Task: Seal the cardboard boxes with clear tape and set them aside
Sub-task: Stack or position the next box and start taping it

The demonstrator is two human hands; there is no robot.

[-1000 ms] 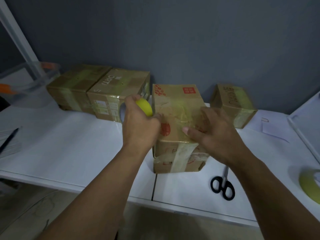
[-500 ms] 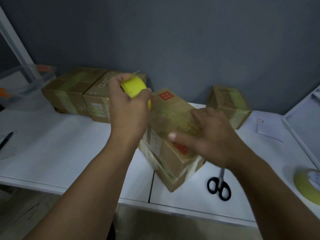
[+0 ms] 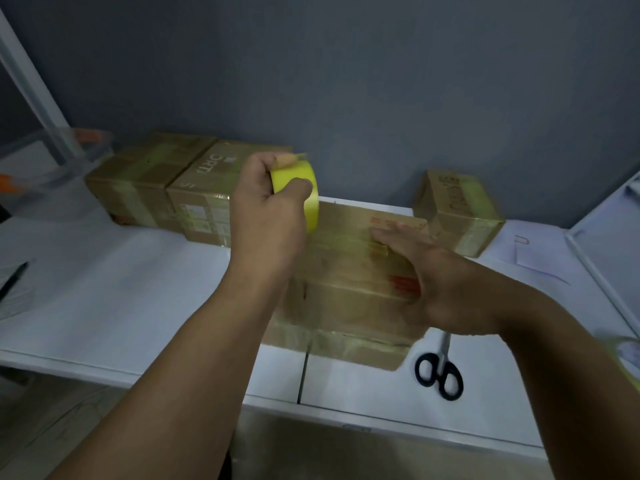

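1. At the front of the white surface (image 3: 104, 299), the box being sealed (image 3: 353, 282) is sitting between the two hands, with glossy clear tape already showing across its top and front face.
2. The left hand (image 3: 266, 223) is gripping the yellow tape roll (image 3: 301, 192), its fingers (image 3: 294, 185) curling round the roll and holding it raised at the box's far left edge. Whether a strip is running from roll to box I cannot tell.
3. The right hand (image 3: 436, 282) is lying on the box top, fingers (image 3: 391, 235) straight and close together, pressing down on the tape there.
4. Three taped boxes are waiting along the wall — a pair (image 3: 166, 188) at the left, one (image 3: 457, 209) at the right, all apart from the box in hand.
5. Scissors (image 3: 438, 370) are lying just right of the box's near corner; a second roll (image 3: 628, 355) is peeking in at the right edge.
6. Risks, as I judge them: clear tape pulled at an angle may wrinkle or stick to itself; if the pressing hand is lifting early, the laid strip may peel up; the box, sitting near the surface's front edge, may slide off under a hard pull. The scissors are lying under the right forearm, so cutting means letting go of the box.
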